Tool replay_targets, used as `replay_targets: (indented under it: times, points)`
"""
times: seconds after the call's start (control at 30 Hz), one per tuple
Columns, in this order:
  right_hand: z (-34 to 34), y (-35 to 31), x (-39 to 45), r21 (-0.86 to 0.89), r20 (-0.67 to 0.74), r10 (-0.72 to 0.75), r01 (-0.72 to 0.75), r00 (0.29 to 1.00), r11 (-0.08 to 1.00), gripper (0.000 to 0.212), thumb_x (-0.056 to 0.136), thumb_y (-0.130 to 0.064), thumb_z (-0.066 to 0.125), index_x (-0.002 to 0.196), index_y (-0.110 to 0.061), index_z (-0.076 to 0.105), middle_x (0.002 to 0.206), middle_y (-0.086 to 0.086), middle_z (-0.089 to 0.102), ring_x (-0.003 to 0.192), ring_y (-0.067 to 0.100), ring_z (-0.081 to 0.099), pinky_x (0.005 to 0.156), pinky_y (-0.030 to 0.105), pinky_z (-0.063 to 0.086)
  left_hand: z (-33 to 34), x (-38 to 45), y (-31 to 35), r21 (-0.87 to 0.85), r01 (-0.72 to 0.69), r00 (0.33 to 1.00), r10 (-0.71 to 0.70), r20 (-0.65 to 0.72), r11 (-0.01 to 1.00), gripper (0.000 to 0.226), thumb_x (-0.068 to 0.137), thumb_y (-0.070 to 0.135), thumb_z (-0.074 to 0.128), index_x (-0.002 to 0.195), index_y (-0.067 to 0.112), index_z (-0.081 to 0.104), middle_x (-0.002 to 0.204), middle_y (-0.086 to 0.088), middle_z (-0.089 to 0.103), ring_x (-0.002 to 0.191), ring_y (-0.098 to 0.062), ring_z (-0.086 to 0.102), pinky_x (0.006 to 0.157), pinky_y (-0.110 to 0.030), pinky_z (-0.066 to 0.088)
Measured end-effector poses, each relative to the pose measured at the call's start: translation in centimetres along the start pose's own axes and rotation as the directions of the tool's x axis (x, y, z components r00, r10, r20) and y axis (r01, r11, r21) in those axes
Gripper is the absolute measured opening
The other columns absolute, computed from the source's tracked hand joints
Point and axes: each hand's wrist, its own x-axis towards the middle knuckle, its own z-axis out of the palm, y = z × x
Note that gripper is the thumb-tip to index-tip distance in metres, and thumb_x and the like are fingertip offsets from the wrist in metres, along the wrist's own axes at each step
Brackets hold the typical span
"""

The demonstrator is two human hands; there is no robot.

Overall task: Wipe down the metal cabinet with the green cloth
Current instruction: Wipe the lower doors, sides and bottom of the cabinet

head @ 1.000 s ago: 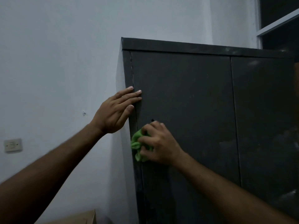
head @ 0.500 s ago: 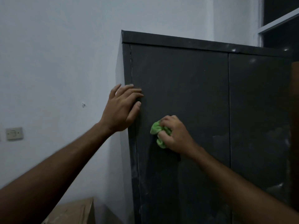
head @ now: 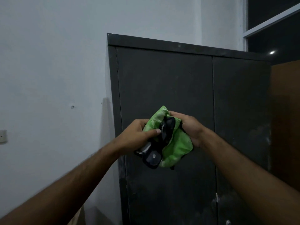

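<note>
Green cloth (head: 176,146): bunched, dark-soiled folds, gripped between left hand (head: 138,134) and right hand (head: 188,127). Metal cabinet (head: 170,82): dark grey, scuffed, behind both hands.

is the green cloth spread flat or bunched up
Bunched up. The green cloth is crumpled between the left hand and right hand, off the metal cabinet, with dark soiled patches showing in its folds.

We see a pale wall (head: 53,65) on the left, carrying a wall switch (head: 3,136) at the frame's left edge. At upper right sits a dark window (head: 276,30) — below it, a brown wooden panel (head: 285,120).
</note>
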Motion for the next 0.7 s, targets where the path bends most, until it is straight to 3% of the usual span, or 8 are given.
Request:
replay_targets:
  times: [0.1,0.17,0.23,0.33,0.5,0.6,0.7]
  points:
    - [-0.2,0.1,-0.1,-0.066,-0.036,0.094,-0.096,0.995,0.993,0.055,0.103,-0.051,0.050,0.129,-0.006,0.067,0.126,0.022,0.069,0.114,0.034,0.069,0.099,0.050,0.056,0.1,-0.6,-0.3,-0.108,0.112,0.991,-0.120,-0.064,0.988,0.020,0.103,0.023,0.064,0.113,0.008,0.074,0.104,-0.014,0.080,0.099,-0.031,0.077,0.085,-0.044,0.064]
    - [-0.4,0.2,-0.6,-0.165,0.106,0.157,-0.139,0.982,0.976,0.067,0.097,-0.063,0.053,0.131,-0.006,0.065,0.129,0.021,0.069,0.121,0.036,0.066,0.100,0.048,0.056,-0.1,-1.0,-0.9,-0.187,0.165,0.978,-0.185,-0.092,0.968,0.024,0.104,0.024,0.062,0.113,0.006,0.075,0.105,-0.019,0.078,0.101,-0.037,0.076,0.086,-0.046,0.063]
    - [-0.5,1.0,-0.9,-0.239,0.186,0.177,-0.130,0.967,0.962,0.054,0.095,-0.045,0.068,0.130,-0.004,0.066,0.128,0.022,0.068,0.120,0.036,0.066,0.102,0.049,0.055,-0.4,-1.5,-1.2,-0.262,0.209,0.970,-0.234,-0.066,0.942,0.024,0.104,0.026,0.061,0.113,0.009,0.077,0.108,-0.019,0.078,0.100,-0.035,0.076,0.079,-0.039,0.064]
    - [-0.5,2.2,-0.5,-0.310,0.066,0.090,-0.065,0.994,0.948,0.032,0.091,-0.008,0.073,0.122,-0.003,0.068,0.118,0.023,0.072,0.106,0.033,0.071,0.100,0.050,0.056,-1.4,-2.3,-1.5,-0.320,0.268,0.958,-0.286,-0.009,0.909,0.028,0.100,0.032,0.065,0.116,0.013,0.078,0.116,-0.019,0.076,0.107,-0.034,0.074,0.084,-0.037,0.062]
    - [0.3,3.1,0.1,-0.168,0.016,0.074,-0.071,0.997,0.983,0.020,0.096,0.000,0.064,0.114,-0.007,0.066,0.104,0.018,0.075,0.092,0.027,0.074,0.076,0.037,0.063,-3.2,-4.6,-2.5,-0.324,0.429,0.896,-0.351,0.272,0.843,0.045,0.090,0.028,0.080,0.127,0.004,0.070,0.132,-0.022,0.068,0.123,-0.035,0.067,0.095,-0.036,0.059]
    - [0.6,3.4,0.2,-0.126,0.073,0.101,-0.091,0.992,0.988,0.022,0.101,-0.008,0.061,0.122,-0.012,0.061,0.111,0.014,0.075,0.099,0.026,0.074,0.078,0.036,0.063,-3.3,-5.5,-3.2,-0.366,0.397,0.918,-0.358,0.172,0.842,0.039,0.088,0.019,0.079,0.123,0.003,0.072,0.129,-0.021,0.070,0.117,-0.033,0.070,0.089,-0.034,0.060]
    - [0.7,3.5,0.2,-0.087,0.152,0.108,-0.096,0.982,0.992,0.027,0.103,-0.008,0.056,0.128,-0.019,0.059,0.121,0.013,0.072,0.107,0.027,0.072,0.082,0.038,0.062,-3.5,-5.8,-3.3,-0.486,0.342,0.926,-0.376,0.029,0.804,0.052,0.083,0.021,0.078,0.132,0.008,0.066,0.130,-0.018,0.071,0.110,-0.029,0.072,0.087,-0.035,0.063]
